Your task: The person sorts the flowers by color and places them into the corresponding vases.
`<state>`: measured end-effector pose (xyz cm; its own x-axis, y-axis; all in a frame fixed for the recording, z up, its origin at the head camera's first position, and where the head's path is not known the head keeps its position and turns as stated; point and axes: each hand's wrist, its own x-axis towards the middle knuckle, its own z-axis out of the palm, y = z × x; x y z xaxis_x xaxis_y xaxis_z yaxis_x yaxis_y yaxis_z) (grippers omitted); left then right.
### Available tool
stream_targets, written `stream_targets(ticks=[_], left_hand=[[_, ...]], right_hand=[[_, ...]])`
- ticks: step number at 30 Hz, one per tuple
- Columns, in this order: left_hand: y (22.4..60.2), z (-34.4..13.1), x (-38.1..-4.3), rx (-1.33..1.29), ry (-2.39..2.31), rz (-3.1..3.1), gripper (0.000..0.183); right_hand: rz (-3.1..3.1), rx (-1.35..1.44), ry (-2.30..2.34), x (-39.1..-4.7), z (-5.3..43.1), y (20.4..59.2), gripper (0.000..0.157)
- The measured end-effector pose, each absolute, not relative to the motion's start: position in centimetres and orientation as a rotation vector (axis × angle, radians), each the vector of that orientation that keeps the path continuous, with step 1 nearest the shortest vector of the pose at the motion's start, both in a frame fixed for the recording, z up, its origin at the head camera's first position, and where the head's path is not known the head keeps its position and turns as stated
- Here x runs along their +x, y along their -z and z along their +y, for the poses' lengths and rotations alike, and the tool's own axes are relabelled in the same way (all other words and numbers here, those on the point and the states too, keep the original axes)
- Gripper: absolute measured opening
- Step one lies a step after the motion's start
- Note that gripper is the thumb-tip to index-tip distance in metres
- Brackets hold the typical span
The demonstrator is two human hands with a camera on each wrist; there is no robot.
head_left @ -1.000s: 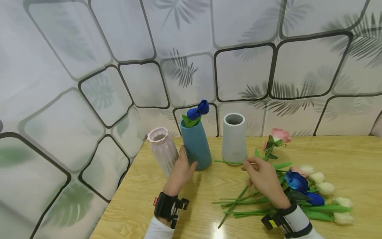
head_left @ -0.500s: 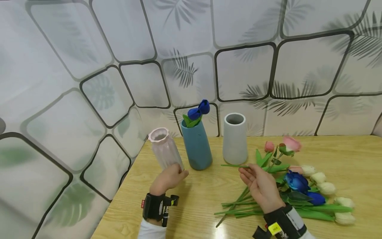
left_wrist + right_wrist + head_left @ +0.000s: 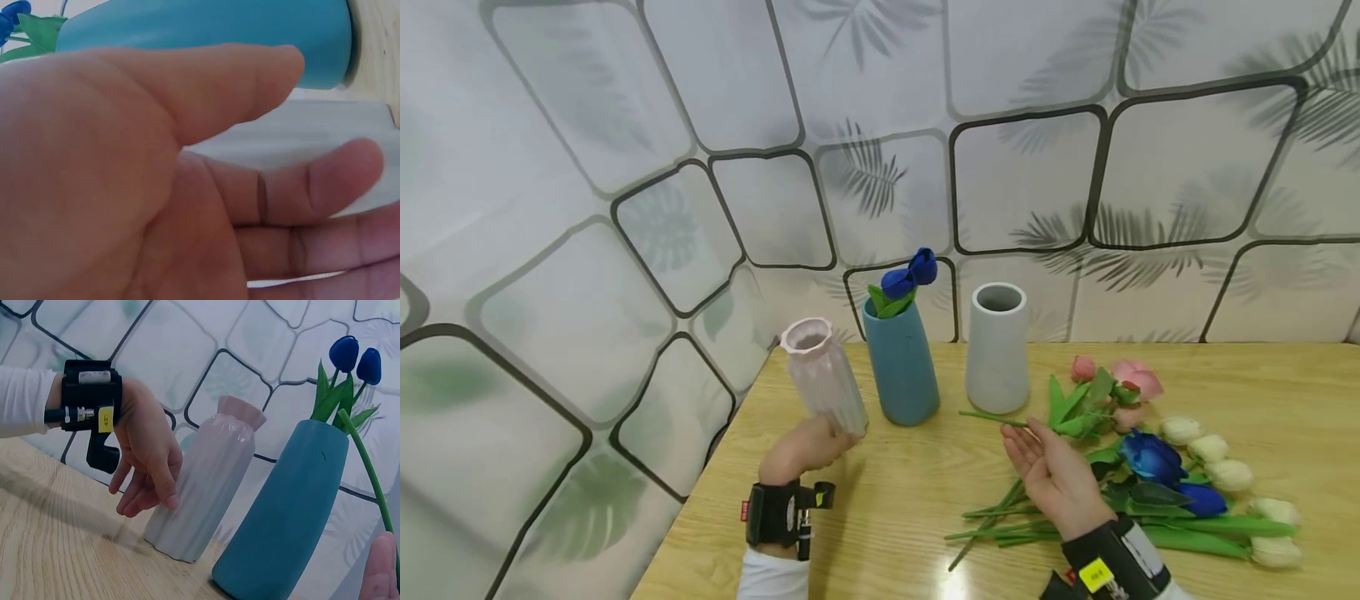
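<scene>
My left hand is at the lower front of the ribbed pale pink vase, its thumb and fingers spread apart in the left wrist view. Beside that vase stands a teal vase with blue tulips and green leaves in it. With its palm turned up, my right hand pinches the green stem of a pink rose near the fingertips. The stem's cut end points left, in front of the white vase. In the right wrist view the stem rises from a fingertip.
Under and right of my right hand lie white tulips, a blue rose and several green stems on the wooden table. A patterned wall covering rises behind the vases.
My left hand has moved from the teal vase down and left to the pink vase. My right hand has turned palm up, and the pink rose has shifted right and lower.
</scene>
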<state>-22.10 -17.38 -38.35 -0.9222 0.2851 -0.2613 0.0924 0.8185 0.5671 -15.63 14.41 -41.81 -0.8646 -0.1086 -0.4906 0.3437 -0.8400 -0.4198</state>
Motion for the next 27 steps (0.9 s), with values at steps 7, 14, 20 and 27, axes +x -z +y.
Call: stream_targets(ticks=[7, 14, 20, 27], left_hand=[[38.0, -18.7, -22.1, 0.155, -0.761, 2.791, 0.041], [38.4, -19.5, -22.6, 0.096, -0.986, 2.807, 0.096], [38.9, -19.2, -23.7, 0.254, -1.361, 2.756, 0.109], [39.0, -19.5, -24.4, 0.21, -1.507, 2.742, 0.107]], right_hand=[[0.952, 0.612, 2.654, -15.5, 13.9, 41.7, 0.023], [1.025, 0.372, 2.635, -15.1, 13.5, 41.4, 0.014], [0.945, -0.101, 2.554, -14.7, 13.5, 41.6, 0.013], [0.9, -0.222, 2.471, -14.1, 12.7, 40.9, 0.02]])
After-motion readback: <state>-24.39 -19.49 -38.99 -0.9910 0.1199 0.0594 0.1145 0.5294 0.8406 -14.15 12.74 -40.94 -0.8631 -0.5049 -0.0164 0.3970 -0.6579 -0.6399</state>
